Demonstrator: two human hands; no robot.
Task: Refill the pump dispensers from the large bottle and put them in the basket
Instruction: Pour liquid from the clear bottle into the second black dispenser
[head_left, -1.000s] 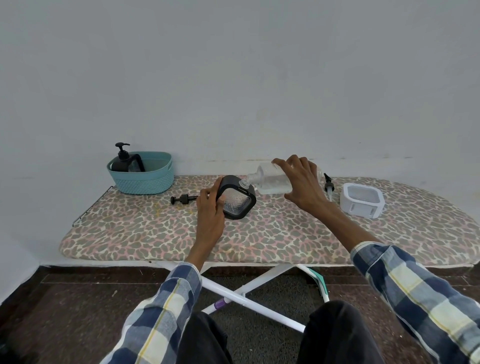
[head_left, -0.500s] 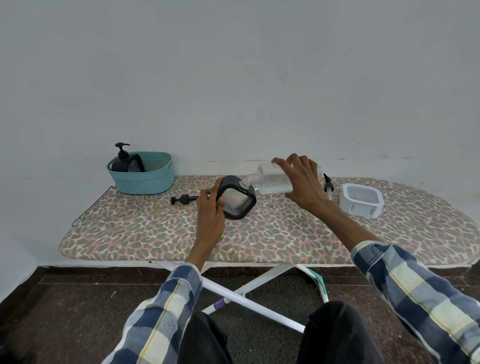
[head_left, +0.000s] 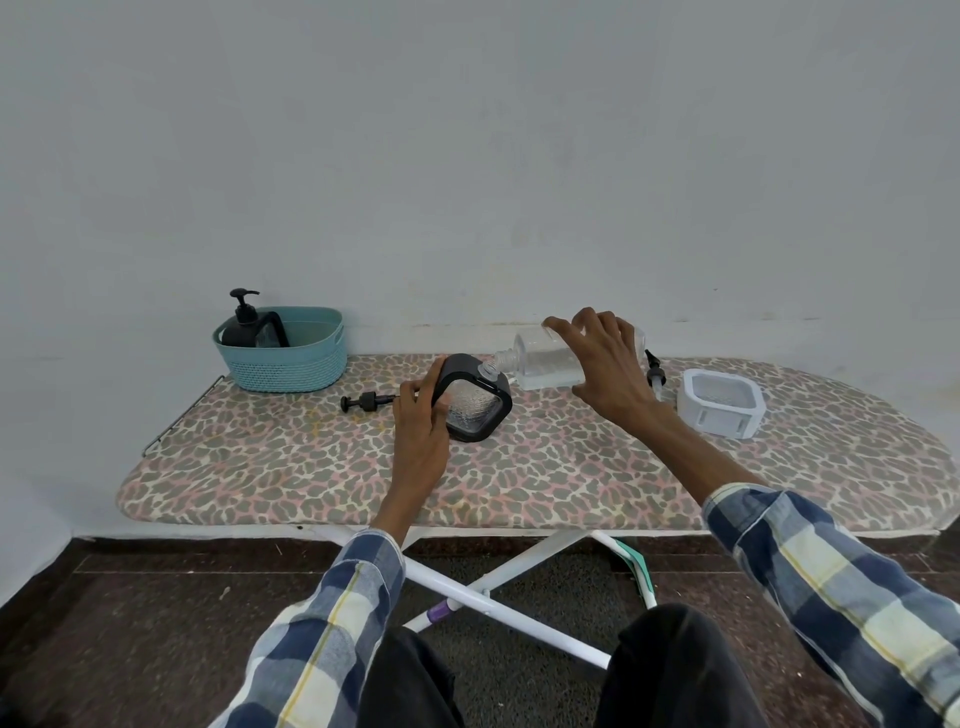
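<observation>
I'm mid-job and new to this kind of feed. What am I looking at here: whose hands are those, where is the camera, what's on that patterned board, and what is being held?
There is no machine here. A person wears one wide-angle camera on the head, looking forward and down, so the checked sleeves and both hands are theirs.

The surface is an ironing board with a spotted cover, set against a wall. The left hand holds a black-framed dispenser with its pump off. The right hand grips the large clear bottle, tipped on its side with its neck at the dispenser's opening, as for pouring; I cannot make out the liquid stream.

A loose black pump lies left of that dispenser. A second pump and a white-framed dispenser sit at the right. The teal basket at the far left already holds one black dispenser.
</observation>
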